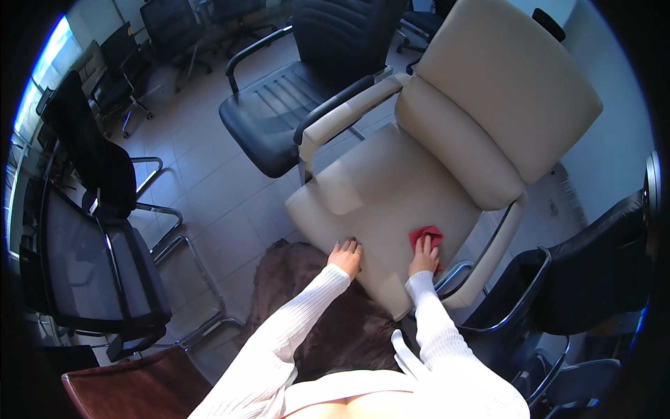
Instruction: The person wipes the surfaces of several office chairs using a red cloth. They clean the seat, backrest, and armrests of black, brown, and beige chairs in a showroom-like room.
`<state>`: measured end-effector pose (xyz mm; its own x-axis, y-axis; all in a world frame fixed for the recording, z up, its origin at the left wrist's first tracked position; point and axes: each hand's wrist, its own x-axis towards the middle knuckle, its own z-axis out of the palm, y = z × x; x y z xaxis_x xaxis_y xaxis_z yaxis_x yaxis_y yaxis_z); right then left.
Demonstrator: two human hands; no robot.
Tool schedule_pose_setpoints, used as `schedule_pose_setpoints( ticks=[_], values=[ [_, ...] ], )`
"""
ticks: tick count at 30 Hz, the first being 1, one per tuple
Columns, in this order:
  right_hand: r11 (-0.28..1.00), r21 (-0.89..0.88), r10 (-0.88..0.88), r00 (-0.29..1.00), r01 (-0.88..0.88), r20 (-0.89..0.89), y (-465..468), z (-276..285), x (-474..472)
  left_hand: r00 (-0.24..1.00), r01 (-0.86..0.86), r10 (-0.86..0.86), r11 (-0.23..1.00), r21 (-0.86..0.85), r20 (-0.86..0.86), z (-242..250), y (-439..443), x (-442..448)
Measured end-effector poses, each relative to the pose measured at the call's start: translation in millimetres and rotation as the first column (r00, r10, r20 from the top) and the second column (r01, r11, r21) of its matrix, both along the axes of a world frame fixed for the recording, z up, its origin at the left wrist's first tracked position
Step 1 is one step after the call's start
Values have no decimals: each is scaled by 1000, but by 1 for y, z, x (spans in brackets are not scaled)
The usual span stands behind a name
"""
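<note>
Before me stands a beige padded armchair (398, 194) with a tall backrest and padded armrests. My right hand (425, 256) presses a crumpled red cloth (429, 232) onto the right part of its seat, near the right armrest. The fingers lie over the cloth, and part of it shows on both sides of them. On the seat's front edge rests my left hand (347, 256), fingers a little apart, with nothing seen in it; its palm is hidden. Both arms are in white ribbed sleeves. Below the seat's front edge a brown furry cover or garment (319, 319) spreads under my arms.
A black armchair (272, 115) touches or nearly touches the beige chair's left armrest. Mesh chairs with chrome frames (104, 272) stand left, a black chair (570, 272) right, a reddish-brown seat (141, 385) lower left. More office chairs line the back. The floor is tiled (209, 167).
</note>
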<state>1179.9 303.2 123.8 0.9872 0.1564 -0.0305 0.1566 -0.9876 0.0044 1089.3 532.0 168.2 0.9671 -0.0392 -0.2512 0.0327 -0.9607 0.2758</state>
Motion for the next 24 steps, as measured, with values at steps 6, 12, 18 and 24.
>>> schedule_pose_setpoints(
  ticks=[6, 12, 18, 24],
  values=[
    [969, -23, 246, 969, -246, 20, 30, 11, -23, 1000, 6, -5, 1000, 18, -20, -1, 1, 4],
    [871, -6, 482, 854, -491, 197, 19, -4, -77, 1000, 23, -23, 1000, 13, -3, 1, 6, 5],
    [977, 39, 184, 927, -208, 327, -10, -30, -71, 978, 206, -204, 965, 160, -27, -2, 4, 19],
    [985, 70, 131, 949, -157, 285, -6, -38, -74, 886, 442, -463, 820, 363, -34, 0, 5, 19]
  ],
)
